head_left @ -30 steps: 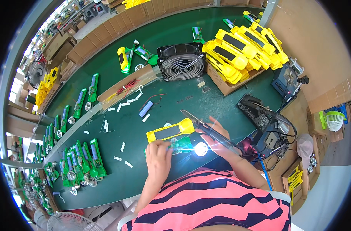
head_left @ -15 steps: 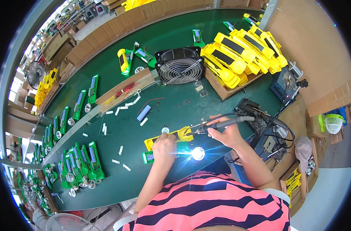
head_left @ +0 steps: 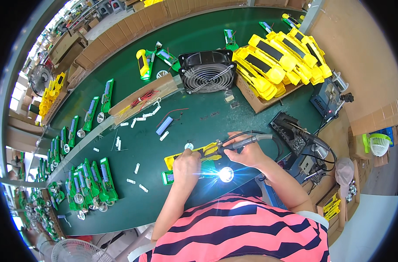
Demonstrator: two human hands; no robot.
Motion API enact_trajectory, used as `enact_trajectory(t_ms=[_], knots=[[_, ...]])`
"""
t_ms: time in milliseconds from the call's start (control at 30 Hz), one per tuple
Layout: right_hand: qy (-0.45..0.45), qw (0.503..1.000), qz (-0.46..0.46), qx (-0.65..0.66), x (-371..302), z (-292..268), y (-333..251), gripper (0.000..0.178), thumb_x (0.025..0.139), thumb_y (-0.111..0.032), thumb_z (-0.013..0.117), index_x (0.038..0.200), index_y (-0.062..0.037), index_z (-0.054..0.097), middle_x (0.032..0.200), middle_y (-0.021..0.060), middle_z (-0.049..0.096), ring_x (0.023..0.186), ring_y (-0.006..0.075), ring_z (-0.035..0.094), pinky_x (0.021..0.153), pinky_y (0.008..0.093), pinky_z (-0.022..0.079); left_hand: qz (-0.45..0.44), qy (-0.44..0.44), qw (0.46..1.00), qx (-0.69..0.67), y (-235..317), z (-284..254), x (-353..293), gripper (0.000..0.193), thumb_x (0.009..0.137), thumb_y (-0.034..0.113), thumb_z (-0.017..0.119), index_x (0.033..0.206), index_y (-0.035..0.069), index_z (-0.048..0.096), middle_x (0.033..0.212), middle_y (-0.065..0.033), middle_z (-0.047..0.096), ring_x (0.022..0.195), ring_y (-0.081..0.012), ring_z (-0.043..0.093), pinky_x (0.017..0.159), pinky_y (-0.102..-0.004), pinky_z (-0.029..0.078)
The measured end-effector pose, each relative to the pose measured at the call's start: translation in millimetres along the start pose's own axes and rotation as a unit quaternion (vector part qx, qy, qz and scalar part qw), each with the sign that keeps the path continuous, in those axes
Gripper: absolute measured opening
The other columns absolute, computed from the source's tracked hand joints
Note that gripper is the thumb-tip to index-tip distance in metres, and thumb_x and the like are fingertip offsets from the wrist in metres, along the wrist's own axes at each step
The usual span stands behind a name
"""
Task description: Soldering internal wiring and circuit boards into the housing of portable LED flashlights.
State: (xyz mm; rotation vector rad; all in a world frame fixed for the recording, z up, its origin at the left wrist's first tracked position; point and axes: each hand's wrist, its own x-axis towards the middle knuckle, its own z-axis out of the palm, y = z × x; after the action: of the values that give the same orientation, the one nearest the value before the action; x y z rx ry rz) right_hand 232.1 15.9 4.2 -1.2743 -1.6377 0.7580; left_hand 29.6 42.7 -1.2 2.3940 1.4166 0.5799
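Note:
My right hand (head_left: pixel 247 153) is closed around the handle of a soldering iron (head_left: pixel 250 140). The iron's tip points left and reaches into the right part of a yellow plastic casing (head_left: pixel 169 161). Closed on the middle of that casing, my left hand (head_left: pixel 186 168) hides part of it. Under and just in front of the casing lies a green lamp body (head_left: pixel 167 177), largely covered by my left hand. At its right end a round lamp (head_left: pixel 226 174) shines with a strong white-blue glare. A small round white part (head_left: pixel 189 146) shows just beyond my left fingertips.
A black fan (head_left: pixel 207 72) stands at the back, beside a cardboard box of yellow casings (head_left: pixel 268 65). Black iron stand (head_left: pixel 290 131) is at right. Green lamp bodies (head_left: pixel 90 183) lie at left. A blue battery cell (head_left: pixel 164 125) and small white strips are scattered mid-table.
My right hand and the soldering iron have moved left, bringing the iron farther over the yellow casing. My left hand stays on the casing. The view has shifted slightly.

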Motion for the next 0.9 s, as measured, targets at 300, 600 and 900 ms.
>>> enact_trajectory(t_ms=[300,600,900], knots=[[0.070,0.997,0.030,0.021,-10,-27,-5,0.016,0.065,-0.011,0.070,0.079,-0.0064,0.065,0.067,0.0054,0.061,0.096,0.0240,0.057,0.083,0.0355,0.044,0.015,-0.004,1.000,0.008,2,5,5,0.006,0.067,0.006,0.056,0.066,0.004,0.061,0.068,-0.0134,0.055,0.061,-0.0286,0.058,0.056,-0.0370,0.047],[0.380,0.921,-0.021,0.079,11,-105,-41,0.023,0.079,0.002,0.058,0.101,0.0070,0.053,0.078,0.0074,0.057,0.057,0.0113,0.057,0.052,0.0203,0.046,0.032,0.021,0.999,0.008,0,1,2,0.007,0.067,0.006,0.055,0.062,0.003,0.059,0.064,-0.0138,0.054,0.057,-0.0287,0.057,0.054,-0.0382,0.047],[0.365,0.809,0.041,-0.459,113,-177,47,0.042,0.078,-0.008,0.055,0.117,-0.0155,0.040,0.097,0.0152,0.060,0.096,0.0314,0.055,0.100,0.0515,0.023,0.004,0.001,0.998,0.058,-3,6,-3,0.007,0.067,0.007,0.057,0.066,0.004,0.064,0.068,-0.0141,0.057,0.057,-0.0288,0.058,0.054,-0.0369,0.047]])
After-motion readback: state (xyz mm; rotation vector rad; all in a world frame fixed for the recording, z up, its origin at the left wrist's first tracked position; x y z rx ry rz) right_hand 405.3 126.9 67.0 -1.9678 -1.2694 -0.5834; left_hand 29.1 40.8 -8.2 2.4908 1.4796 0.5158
